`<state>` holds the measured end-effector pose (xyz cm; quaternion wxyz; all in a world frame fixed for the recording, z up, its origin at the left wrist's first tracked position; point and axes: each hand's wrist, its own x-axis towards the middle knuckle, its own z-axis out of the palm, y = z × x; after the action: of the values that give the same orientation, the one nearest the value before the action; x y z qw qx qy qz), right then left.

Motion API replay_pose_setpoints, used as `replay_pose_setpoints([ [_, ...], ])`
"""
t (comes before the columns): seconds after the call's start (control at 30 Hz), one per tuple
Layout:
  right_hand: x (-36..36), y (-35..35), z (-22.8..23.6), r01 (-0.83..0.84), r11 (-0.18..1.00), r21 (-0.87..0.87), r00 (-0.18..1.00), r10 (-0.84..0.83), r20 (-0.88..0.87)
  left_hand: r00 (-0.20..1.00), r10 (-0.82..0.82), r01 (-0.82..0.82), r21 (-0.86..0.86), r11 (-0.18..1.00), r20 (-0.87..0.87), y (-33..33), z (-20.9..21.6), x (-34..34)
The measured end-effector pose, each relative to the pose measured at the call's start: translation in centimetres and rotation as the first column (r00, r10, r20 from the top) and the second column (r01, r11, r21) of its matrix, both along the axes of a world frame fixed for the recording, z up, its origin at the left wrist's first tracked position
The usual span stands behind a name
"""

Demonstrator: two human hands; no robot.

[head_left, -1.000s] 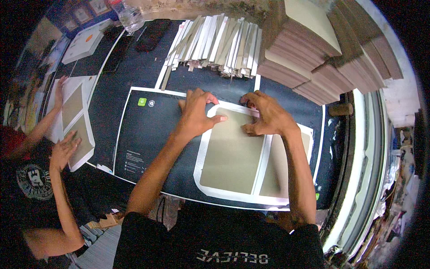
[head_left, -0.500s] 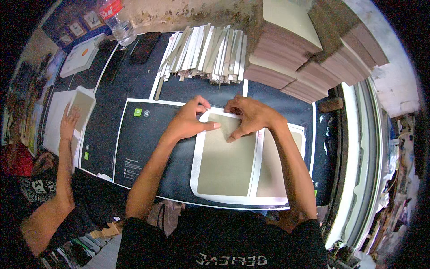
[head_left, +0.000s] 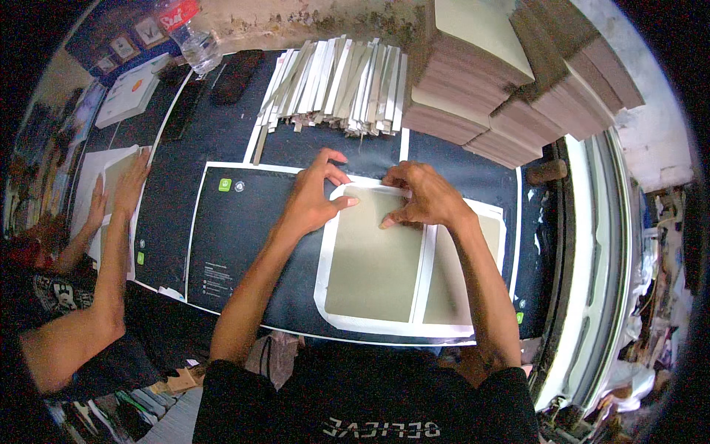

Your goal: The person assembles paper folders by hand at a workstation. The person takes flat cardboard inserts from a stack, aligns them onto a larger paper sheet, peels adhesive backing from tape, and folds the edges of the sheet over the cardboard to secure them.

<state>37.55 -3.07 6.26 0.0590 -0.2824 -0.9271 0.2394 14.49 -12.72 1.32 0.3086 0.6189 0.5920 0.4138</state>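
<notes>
In front of me lies a white paper sheet [head_left: 373, 326] with two beige cardboard panels on it, a left one [head_left: 377, 259] and a right one [head_left: 450, 277], split by a narrow white strip. My left hand [head_left: 316, 194] is at the left panel's far left corner, fingers curled at the paper edge and thumb on the corner. My right hand [head_left: 427, 194] bends its fingers over the far edge, with the thumb resting on the left panel. Along that far edge the white paper is folded over the board. My right forearm hides part of the right panel.
Beneath lies a dark printed sheet [head_left: 251, 251]. Many white and grey strips [head_left: 336, 85] are piled beyond it, beside tall cardboard stacks [head_left: 466, 81]. A plastic bottle [head_left: 196, 44] and a dark phone-like object [head_left: 238, 78] stand far left. A co-worker's hands [head_left: 129, 181] press another panel at left.
My right hand has slid slightly right along the far edge; my left hand has barely shifted. The co-worker has laid the panel down and now has both hands on it.
</notes>
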Motion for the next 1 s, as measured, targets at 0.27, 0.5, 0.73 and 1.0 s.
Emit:
replay_pose_setpoints([
  [0.27,-1.3,0.2,-0.4,0.046,0.968,-0.246,0.978,-0.093,-0.184,0.998,0.01,-0.005,0.071,0.997,-0.064,0.4,0.4,0.7],
  [0.5,-4.0,0.1,-1.5,0.085,0.957,-0.278,0.969,-0.144,-0.2,0.999,-0.026,0.026,0.013,1.0,-0.045,0.1,1.2,-0.1],
  [0.73,-4.4,-0.5,-1.8,0.117,0.965,-0.233,0.952,-0.176,-0.25,1.0,-0.019,0.019,-0.011,1.0,-0.007,0.2,0.7,-0.9],
  [1.0,-4.6,-0.1,-2.1,0.116,0.974,-0.195,0.966,-0.156,-0.206,1.0,-0.009,0.009,0.025,1.0,-0.004,0.6,0.1,-0.2],
])
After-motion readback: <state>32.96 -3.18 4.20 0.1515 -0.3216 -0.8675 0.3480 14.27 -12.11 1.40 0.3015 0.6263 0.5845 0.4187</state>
